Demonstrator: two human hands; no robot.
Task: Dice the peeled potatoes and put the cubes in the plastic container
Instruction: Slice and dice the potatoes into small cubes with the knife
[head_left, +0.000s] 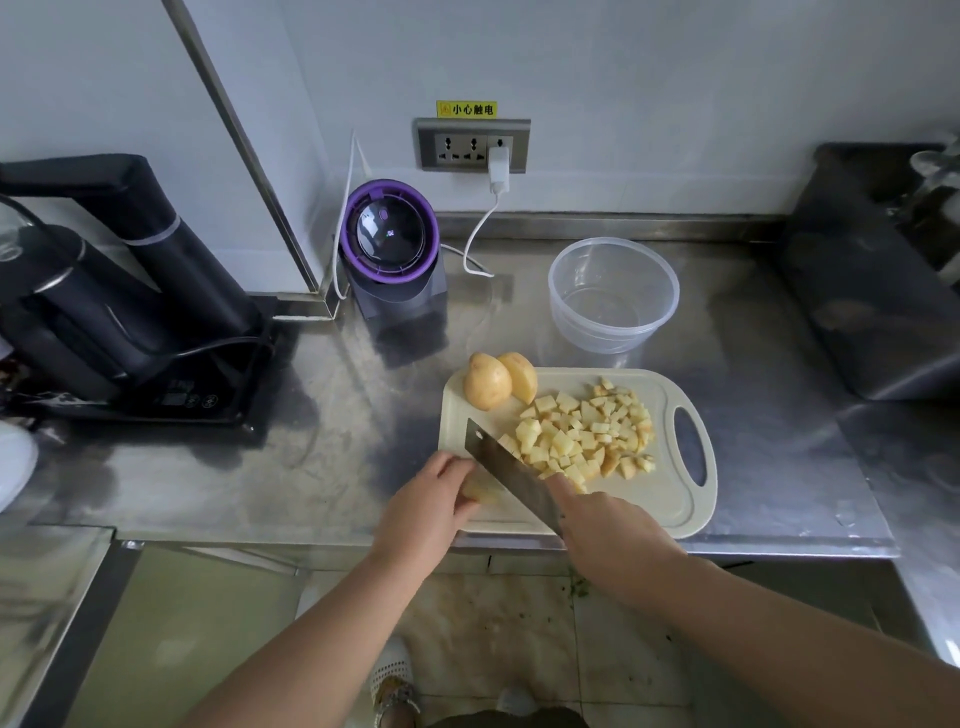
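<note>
Carefully: my left hand (434, 499) pinches the potato piece (482, 491), my right hand (613, 530) grips the knife (506, 470); I'd slice evenly and slowly

We see pale yellow cubes (587, 436) heaped on board (670, 499); potato (487, 382) and cut half (522, 375) at far-left corner; clear round container (613, 296) upright behind.
</note>
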